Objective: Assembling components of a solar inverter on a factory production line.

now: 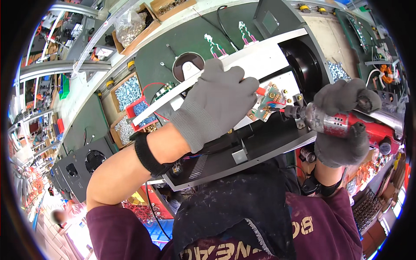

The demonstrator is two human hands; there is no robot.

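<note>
My right hand, in a grey glove, is wrapped round a red power screwdriver. Its bit points left at a small green circuit board with red and blue wires, inside an open black metal housing. My left hand, gloved too, is closed over a long white panel lying across the housing. A short red piece shows by its fingertips; what the fingers hold is mostly hidden. Twisted green, white and pink wires rise from the panel's far edge.
Beyond the panel lies a dark green work surface with a round part on it. Trays of small screws and a red bin stand at left. Another black housing is farther left. Loose screws lie at right.
</note>
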